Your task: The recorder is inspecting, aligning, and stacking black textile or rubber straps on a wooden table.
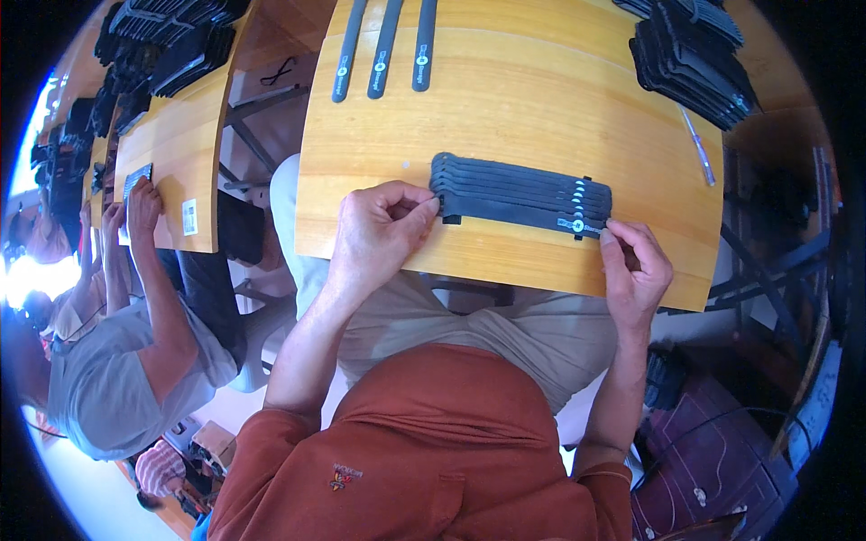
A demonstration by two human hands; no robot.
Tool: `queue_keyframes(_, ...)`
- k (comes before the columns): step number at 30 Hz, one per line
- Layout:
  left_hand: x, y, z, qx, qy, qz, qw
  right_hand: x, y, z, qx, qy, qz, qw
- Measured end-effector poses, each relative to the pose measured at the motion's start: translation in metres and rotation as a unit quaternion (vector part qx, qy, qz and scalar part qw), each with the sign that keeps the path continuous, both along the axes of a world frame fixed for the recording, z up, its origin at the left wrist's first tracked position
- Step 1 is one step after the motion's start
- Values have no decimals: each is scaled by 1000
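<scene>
Straps: fanned row of flat black straps (519, 196) lying across my surface (505, 99), each overlapping the next, small pale round marks lined up near their right ends; I judge the overlap keeps them squared as one bundle.
Left hand: my left hand (379, 233) sits at the row's left end, thumb and forefinger pinched narrow on the tip of the nearest strap, other fingers curled under; it pins that end down so the row cannot slide.
Right hand: my right hand (636, 268) sits at the row's right end near the surface's front edge, fingertips closed on the end of the front strap just beside its round mark; a hand at each end keeps the strap taut and level.
Loose straps: three more black straps (383, 50) lie side by side at the far edge, well apart from the row, likely set out of the way.
Piles: dark stack of the same goods (690, 59) at the far right corner; a thin pen (697, 144) lies just below it.
Neighbour: a person in a grey shirt at the next surface (171, 153) on my left, their hand (142, 209) resting on it beside more black stacks (167, 45).
Lap: my knees sit under the front edge, so the row is close to me.
</scene>
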State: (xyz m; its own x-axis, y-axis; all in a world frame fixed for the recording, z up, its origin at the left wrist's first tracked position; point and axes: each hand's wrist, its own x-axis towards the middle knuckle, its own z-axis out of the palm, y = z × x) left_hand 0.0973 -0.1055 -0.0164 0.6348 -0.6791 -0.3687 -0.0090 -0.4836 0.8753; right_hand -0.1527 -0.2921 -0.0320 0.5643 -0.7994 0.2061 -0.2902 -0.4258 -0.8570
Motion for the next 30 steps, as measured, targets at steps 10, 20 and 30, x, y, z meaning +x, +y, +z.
queue_keyframes(10, -2, -1, -2, -8, 12, 26, 1000, 0, 0, -4, -24, 2, -2, 1000)
queue_keyframes(20, -3, 0, -2, -9, 16, 20, 1000, 1, 1, -5, -11, 1, -4, 1000)
queue_keyframes(30, -3, 0, -2, -20, 9, 15, 1000, 3, 2, -3, -24, 13, -9, 1000)
